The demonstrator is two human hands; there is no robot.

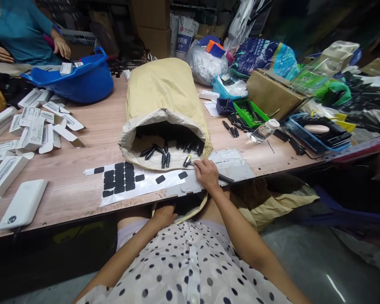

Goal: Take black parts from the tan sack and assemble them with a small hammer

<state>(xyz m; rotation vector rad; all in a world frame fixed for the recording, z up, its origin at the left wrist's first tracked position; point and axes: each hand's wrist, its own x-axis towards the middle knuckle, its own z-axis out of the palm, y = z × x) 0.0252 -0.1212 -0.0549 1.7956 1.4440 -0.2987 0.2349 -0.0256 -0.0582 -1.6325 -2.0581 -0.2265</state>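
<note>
My right hand (207,174) is closed around a small mallet (225,178) at the table's front edge. The mallet's yellow-tipped head (187,160) points left, by the mouth of a yellow woven sack (164,88). Inside that mouth lie several short black cylindrical parts (165,159). Below the table edge, my left hand (165,215) rests over my lap at the rim of a second open sack (194,215); its fingers are mostly hidden. Black rounded-square stickers (119,177) sit on a white backing sheet (142,192) left of my right hand.
Small white boxes (34,131) and a white power bank (23,203) lie at left. A co-worker's hand (62,45) is above a blue basin (79,82). At right are a green tray (250,114), a clear bottle (264,131) and a cardboard box (272,95).
</note>
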